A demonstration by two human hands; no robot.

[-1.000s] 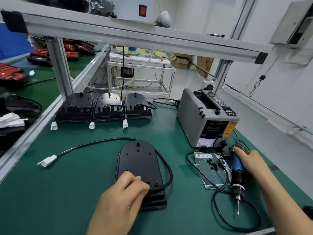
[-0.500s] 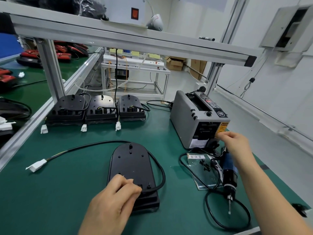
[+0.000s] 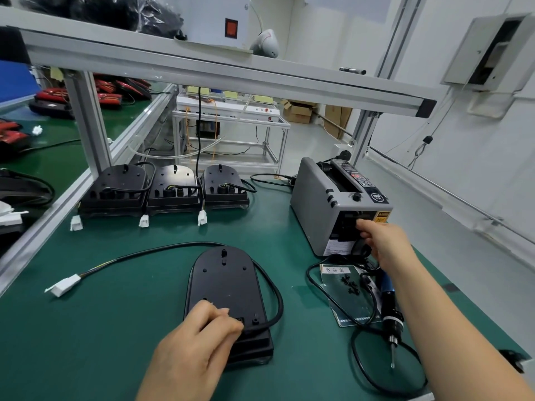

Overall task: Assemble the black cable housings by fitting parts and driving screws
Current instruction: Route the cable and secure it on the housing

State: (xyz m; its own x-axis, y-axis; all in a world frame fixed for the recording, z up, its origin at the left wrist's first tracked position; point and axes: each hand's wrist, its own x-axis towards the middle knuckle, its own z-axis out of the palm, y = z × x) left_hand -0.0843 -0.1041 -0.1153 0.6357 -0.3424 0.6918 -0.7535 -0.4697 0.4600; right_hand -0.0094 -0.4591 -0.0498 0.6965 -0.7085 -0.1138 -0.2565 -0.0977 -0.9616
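A black cable housing lies flat on the green mat in front of me. Its black cable runs left to a white connector. My left hand sits on the housing's near end, bent fingers holding it where the cable enters. My right hand is at the front outlet of the grey tape dispenser, fingertips pinching there; the tape itself is hidden. The blue electric screwdriver lies on the mat under my right forearm, untouched. Several small black screws lie on a printed sheet.
Three more black housings with white plugs stand in a row at the back. An aluminium frame post rises at the left. The screwdriver's cord loops near the front right edge.
My right hand let go of the screwdriver, which now lies on the mat, and moved up to the dispenser's outlet. My left hand stayed on the housing.
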